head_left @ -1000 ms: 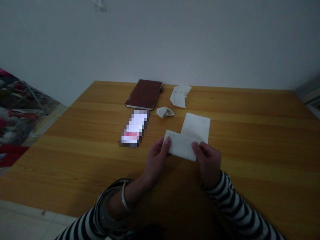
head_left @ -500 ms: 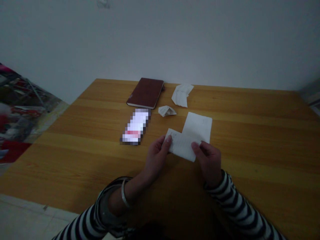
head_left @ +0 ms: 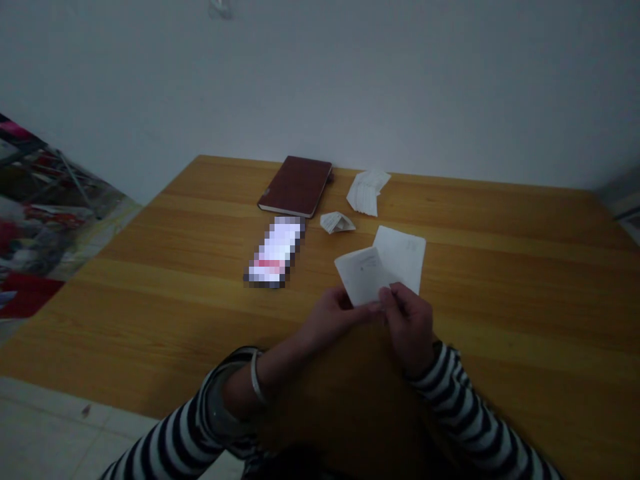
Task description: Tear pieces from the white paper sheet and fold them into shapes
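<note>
A small white sheet of paper (head_left: pixel 364 277) is held just above the table, faint marks showing on its face. My left hand (head_left: pixel 340 317) grips its lower edge, thumb stretched along the bottom toward the right. At the lower right corner, my right hand (head_left: pixel 410 323) pinches the same sheet, its thumb close to my left thumb. Behind the held sheet a second white sheet (head_left: pixel 405 257) shows, partly covered by it and by my right fingers. Farther off lie a small folded paper piece (head_left: pixel 337 223) and a fanned, pleated paper (head_left: pixel 367 192).
A dark red notebook (head_left: pixel 297 185) lies at the back of the wooden table (head_left: pixel 500 280), near the wall. In front of it is a phone (head_left: pixel 276 253) with a lit, pixelated screen. Clutter (head_left: pixel 45 200) stands on the floor to the left.
My left hand has slid from the sheet's left edge down to its lower edge, nearer my right hand. The held sheet has tilted and its marks have turned toward the middle.
</note>
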`<action>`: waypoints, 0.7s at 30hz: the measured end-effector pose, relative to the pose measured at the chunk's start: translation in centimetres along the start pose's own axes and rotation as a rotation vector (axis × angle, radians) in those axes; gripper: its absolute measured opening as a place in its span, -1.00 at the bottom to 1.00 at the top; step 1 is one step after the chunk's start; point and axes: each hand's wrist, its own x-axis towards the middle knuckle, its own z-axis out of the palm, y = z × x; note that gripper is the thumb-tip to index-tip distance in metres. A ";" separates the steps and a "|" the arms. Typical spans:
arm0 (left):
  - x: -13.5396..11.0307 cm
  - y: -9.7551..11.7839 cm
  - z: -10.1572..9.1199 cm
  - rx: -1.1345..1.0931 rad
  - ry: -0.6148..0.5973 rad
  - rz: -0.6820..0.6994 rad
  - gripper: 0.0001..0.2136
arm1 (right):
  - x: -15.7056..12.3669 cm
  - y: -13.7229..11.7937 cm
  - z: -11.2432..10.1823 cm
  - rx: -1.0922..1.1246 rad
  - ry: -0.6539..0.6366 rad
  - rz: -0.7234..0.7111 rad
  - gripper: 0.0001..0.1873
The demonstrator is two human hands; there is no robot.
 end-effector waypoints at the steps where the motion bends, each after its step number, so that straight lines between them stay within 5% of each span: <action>1: 0.0 -0.3 0.1 0.046 -0.014 -0.010 -0.70 | -0.1 0.0 0.1 0.007 0.022 0.000 -0.66; 11: 0.2 -0.1 -1.3 0.066 -0.084 -0.184 -0.56 | 1.1 0.5 -0.7 0.147 0.071 0.107 -0.57; 17: 0.1 0.7 -1.3 0.270 -0.057 0.095 -0.66 | 1.4 0.8 -1.4 0.189 0.101 0.137 -0.57; 21: -0.3 0.7 -0.5 0.421 -0.127 0.036 -0.64 | 0.9 0.4 -0.5 0.207 0.023 0.154 -0.59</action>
